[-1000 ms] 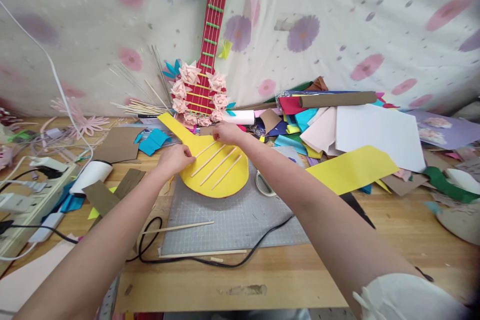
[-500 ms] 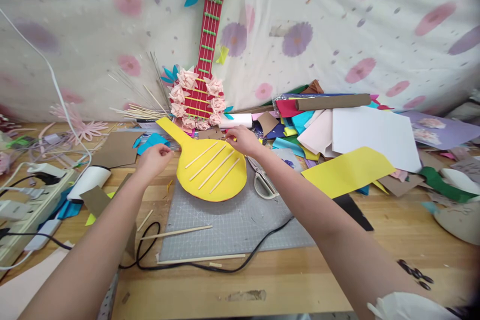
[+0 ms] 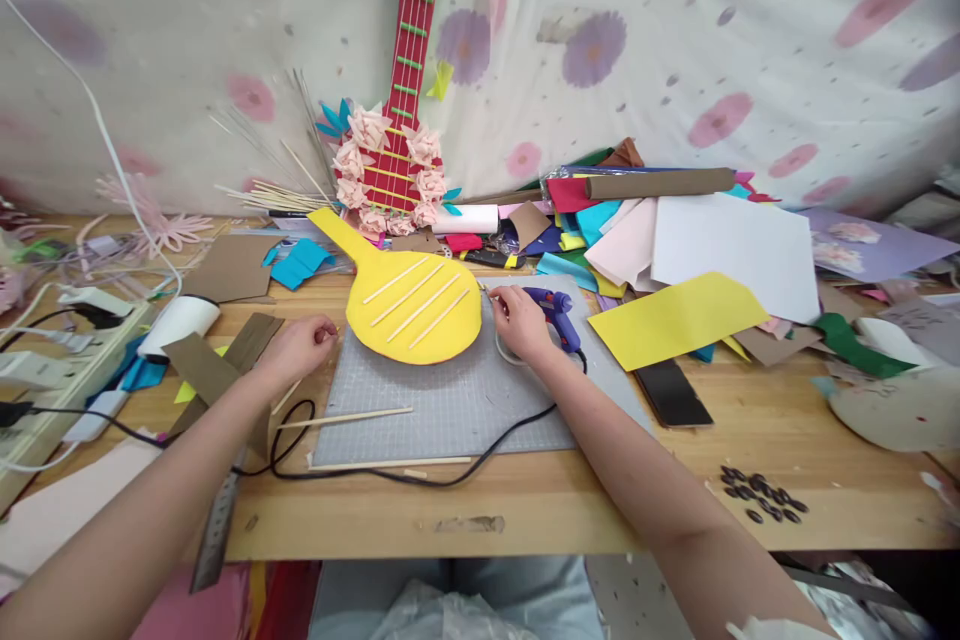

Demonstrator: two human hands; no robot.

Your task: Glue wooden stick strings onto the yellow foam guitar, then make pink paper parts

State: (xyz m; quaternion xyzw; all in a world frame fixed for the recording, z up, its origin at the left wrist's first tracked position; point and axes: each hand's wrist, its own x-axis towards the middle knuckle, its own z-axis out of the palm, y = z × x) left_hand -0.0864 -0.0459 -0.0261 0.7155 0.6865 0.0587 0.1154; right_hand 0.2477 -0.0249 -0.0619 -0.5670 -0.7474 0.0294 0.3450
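Note:
A yellow guitar-shaped foam cutout with several thin wooden sticks laid across it rests on the far part of a grey cutting mat. My right hand lies just right of the cutout, fingers curled over a pair of scissors whose blade tips poke out toward the cutout. A blue glue gun lies right beside that hand. My left hand rests at the mat's left edge with its fingers curled in and nothing visible in them. Two loose sticks lie on the mat's near part.
A red paper guitar with pink flowers leans on the floral backdrop. Coloured paper sheets pile up at the right, with a yellow sheet in front. A black cable, power strip, metal ruler and dark seeds lie nearby.
Both hands have left the yellow cutout. The left drew back to the mat's left edge; the right moved down and right onto the scissors. The view tilted downward.

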